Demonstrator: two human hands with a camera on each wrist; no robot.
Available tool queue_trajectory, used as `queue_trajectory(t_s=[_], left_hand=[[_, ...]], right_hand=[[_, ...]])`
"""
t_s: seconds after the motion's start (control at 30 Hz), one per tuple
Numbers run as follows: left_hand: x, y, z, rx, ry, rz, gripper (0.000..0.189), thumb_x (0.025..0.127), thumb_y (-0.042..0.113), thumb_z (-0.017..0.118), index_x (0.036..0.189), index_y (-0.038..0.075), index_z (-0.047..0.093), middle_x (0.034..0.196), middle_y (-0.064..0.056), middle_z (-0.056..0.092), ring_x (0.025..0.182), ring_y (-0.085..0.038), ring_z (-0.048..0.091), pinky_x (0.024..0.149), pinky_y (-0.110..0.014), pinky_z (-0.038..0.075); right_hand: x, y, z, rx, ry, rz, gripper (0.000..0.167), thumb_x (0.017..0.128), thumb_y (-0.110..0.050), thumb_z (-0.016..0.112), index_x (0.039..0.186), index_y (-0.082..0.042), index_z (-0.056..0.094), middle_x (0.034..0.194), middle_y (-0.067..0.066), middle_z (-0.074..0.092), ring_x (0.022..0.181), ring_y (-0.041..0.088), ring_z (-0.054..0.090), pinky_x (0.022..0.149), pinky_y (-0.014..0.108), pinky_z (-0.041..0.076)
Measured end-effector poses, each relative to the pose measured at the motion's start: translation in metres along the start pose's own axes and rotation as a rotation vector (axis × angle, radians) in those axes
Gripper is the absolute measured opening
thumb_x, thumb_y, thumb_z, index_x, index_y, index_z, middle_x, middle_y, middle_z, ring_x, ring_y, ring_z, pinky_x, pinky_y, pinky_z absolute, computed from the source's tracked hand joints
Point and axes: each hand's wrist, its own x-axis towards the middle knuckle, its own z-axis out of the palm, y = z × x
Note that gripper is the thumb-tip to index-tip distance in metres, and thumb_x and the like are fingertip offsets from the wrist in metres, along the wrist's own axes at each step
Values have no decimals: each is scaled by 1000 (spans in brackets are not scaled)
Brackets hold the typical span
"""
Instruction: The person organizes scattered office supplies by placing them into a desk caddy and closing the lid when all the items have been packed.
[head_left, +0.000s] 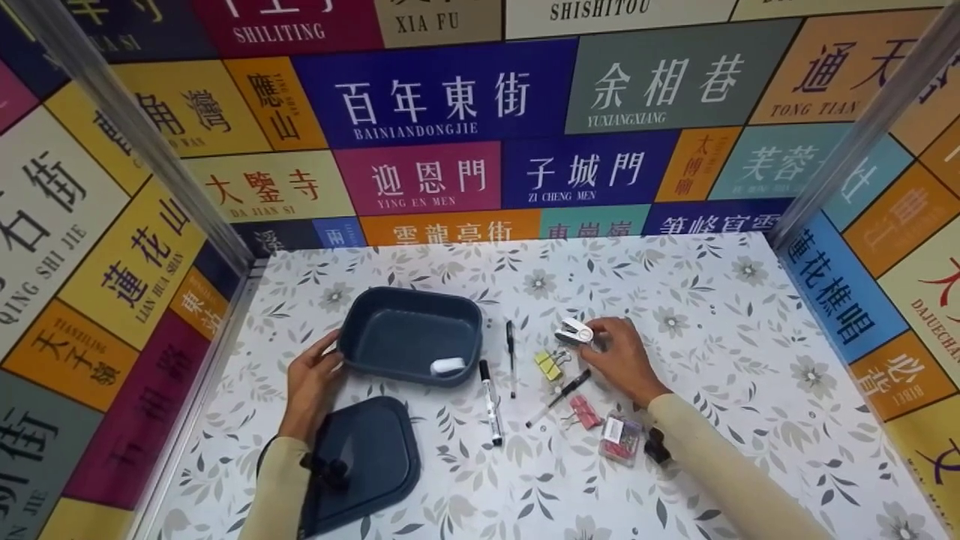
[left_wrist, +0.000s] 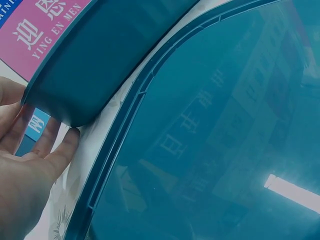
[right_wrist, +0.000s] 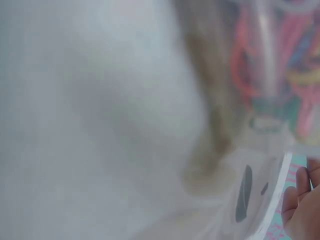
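Note:
My left hand (head_left: 313, 377) holds the left end of a dark blue plastic box (head_left: 409, 294), its fingers spread at the rim and outer wall. Inside the box lies a small white object (head_left: 448, 366), its kind unclear. To the right, my right hand (head_left: 626, 360) grips a small white and dark stapler (head_left: 575, 332) above the table. Near that hand are a yellow binder clip (head_left: 548, 366), a black-capped pen (head_left: 570, 386) and a pink binder clip (head_left: 584, 412). The right wrist view is mostly blurred; the stapler is not seen there.
The dark blue lid (head_left: 375, 457) lies under my left forearm. A black and white marker (head_left: 490, 405) and another pen (head_left: 511, 360) lie right of the box. A clear case of colourful clips (head_left: 621, 440) sits by my right wrist. Printed panels enclose the table.

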Motion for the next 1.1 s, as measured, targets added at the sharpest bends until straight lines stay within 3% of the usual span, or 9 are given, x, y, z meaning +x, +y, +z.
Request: queue_trajectory(t_s=[0.17, 0.37, 0.63, 0.87, 1.1], left_hand=[[0, -1, -2, 26, 4, -1, 49, 105, -10, 62, 153, -3, 62, 146, -24, 67, 115, -20, 73, 94, -35, 60], [-1, -2, -4, -53, -6, -14, 49, 105, -11, 60, 154, -6, 60, 138, -23, 72, 115, -24, 75, 93, -33, 61], [-2, -3, -3, -45, 1, -8, 50, 104, -11, 61, 153, -6, 60, 131, -20, 76, 111, -22, 75, 90, -33, 61], [-2, -2, -1, -1, 1, -1, 49, 105, -10, 62, 153, -5, 61, 142, -26, 68, 114, -23, 75, 93, -34, 61], [-1, 0, 2, -11, -15, -3, 48, 105, -10, 61, 153, -5, 61, 150, -26, 64, 116, -23, 74, 96, -35, 61]], right_hand=[[-2, -3, -5, 25, 15, -20, 37, 89, -6, 88, 123, -3, 75, 118, 13, 72, 119, 33, 57, 106, 46, 42], [-4, -4, -9, 13, 27, -54, 34, 92, -8, 87, 124, -5, 75, 117, 11, 71, 117, 33, 57, 105, 46, 41], [-3, -4, -11, 23, 83, -83, 36, 88, -2, 88, 122, -4, 76, 113, 11, 72, 116, 37, 58, 104, 44, 41], [-4, -10, -14, 13, 104, -89, 35, 88, -2, 90, 120, -4, 76, 114, 10, 72, 117, 27, 56, 105, 44, 42], [-3, -20, -14, 17, 123, -151, 35, 88, -1, 90, 119, -3, 75, 116, 10, 72, 113, 31, 56, 102, 40, 40]])
